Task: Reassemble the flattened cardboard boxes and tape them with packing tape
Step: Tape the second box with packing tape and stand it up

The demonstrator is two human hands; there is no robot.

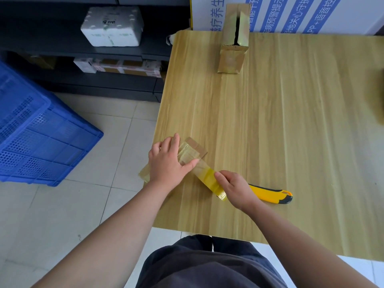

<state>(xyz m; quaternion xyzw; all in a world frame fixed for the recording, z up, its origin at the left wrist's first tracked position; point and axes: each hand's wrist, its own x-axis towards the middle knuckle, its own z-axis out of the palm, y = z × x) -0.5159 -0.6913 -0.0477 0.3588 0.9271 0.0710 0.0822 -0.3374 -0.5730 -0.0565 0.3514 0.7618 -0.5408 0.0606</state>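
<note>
A small cardboard box [193, 149], wrapped in yellowish clear tape, lies at the left edge of the wooden table [291, 121]. My left hand [166, 163] presses down on it, fingers spread over the top. A strip of packing tape [209, 179] runs from the box toward me. My right hand [234, 190] pinches the strip's near end. A yellow utility knife [270, 193] lies on the table just right of my right hand. At the far end of the table stands a taller taped cardboard box [233, 40] with a dark slit down its top.
A blue plastic crate [37, 132] sits on the tiled floor to the left. Dark shelves behind hold a white foam box [112, 26] and parcels. A white board with blue print [291, 13] stands behind the table.
</note>
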